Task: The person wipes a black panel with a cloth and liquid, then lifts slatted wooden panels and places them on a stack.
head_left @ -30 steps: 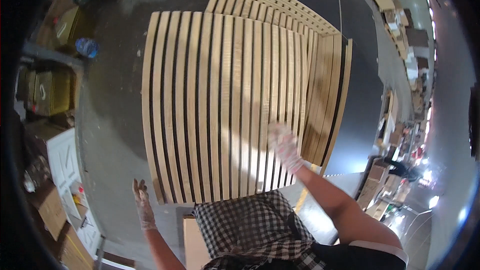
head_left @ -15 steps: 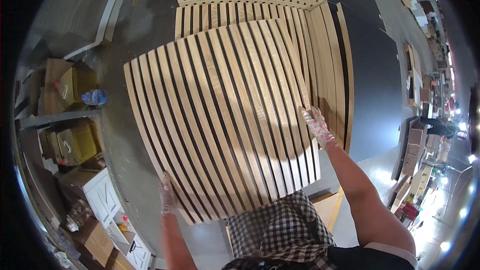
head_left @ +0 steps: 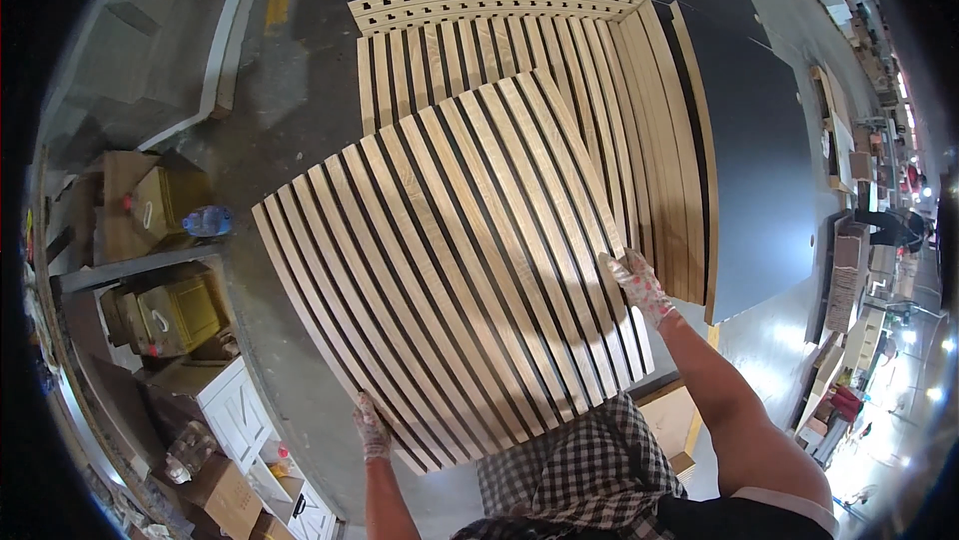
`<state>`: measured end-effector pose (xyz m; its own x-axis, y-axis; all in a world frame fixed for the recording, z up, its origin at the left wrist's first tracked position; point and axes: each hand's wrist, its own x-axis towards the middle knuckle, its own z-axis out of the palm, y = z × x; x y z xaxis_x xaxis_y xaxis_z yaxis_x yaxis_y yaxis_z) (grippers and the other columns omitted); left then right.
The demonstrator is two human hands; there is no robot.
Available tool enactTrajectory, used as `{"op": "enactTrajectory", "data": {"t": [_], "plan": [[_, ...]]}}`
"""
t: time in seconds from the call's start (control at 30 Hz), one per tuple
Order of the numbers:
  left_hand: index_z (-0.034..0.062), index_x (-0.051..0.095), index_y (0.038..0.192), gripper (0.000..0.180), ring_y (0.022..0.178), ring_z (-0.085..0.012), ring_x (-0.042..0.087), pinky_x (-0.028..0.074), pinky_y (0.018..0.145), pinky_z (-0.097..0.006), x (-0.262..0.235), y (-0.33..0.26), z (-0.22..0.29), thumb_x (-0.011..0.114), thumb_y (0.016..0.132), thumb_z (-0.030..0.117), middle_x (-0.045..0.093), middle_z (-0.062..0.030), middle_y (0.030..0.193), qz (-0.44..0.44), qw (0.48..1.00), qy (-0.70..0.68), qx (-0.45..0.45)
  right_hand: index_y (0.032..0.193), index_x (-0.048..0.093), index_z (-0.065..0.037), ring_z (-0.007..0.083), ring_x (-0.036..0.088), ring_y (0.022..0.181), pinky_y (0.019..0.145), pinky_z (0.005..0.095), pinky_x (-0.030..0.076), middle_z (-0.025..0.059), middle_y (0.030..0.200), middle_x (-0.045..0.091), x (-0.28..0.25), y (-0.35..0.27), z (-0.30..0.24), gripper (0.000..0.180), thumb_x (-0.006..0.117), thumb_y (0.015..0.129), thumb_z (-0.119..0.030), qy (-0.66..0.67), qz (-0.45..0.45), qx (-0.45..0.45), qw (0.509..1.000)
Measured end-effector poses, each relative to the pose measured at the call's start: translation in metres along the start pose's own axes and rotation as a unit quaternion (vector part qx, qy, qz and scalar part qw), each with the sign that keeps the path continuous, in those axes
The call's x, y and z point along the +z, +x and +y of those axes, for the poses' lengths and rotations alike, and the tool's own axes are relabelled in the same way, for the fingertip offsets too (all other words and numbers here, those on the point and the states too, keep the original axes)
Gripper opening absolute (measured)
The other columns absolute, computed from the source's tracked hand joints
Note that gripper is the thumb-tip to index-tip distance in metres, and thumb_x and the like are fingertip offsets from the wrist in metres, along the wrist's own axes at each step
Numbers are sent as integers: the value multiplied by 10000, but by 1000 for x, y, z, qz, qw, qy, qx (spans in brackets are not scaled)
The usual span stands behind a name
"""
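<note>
Under held slat panel (head_left: 450, 270) | stacked panels (head_left: 599, 90) | cartons (head_left: 165, 200) left

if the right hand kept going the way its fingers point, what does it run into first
The right hand points up and left across the slatted wooden panel it grips, so it would probably slide along that panel's slats first; the stacked slatted panels lie beyond, depth unclear.
</note>
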<state>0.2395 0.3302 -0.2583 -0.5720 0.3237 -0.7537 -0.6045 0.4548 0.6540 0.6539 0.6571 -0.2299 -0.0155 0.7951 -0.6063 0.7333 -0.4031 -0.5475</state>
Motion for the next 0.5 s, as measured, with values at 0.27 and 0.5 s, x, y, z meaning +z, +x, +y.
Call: {"op": "enactTrajectory", "data": {"t": [0.27, 0.5], "plan": [[22, 390, 1237, 537, 1085, -186, 430, 325, 946, -322, -30, 19, -19, 397, 876, 419, 450, -74, 1200, -46, 997, 58, -7, 1082, 516, -18, 130, 423, 712, 619, 267, 371, 33, 802, 477, 12, -29, -31, 497, 625, 772, -389, -70, 90, 21, 993], [6, 404, 1209, 659, 963, -215, 528, 447, 823, -327, -33, 35, 32, 473, 809, 525, 506, -112, 1112, -72, 993, 92, -36, 929, 569, 18, 304, 565, 700, 617, 378, 460, 184, 785, 558, 47, -83, 6, 435, 622, 751, -376, -64, 166, -19, 984]]}}
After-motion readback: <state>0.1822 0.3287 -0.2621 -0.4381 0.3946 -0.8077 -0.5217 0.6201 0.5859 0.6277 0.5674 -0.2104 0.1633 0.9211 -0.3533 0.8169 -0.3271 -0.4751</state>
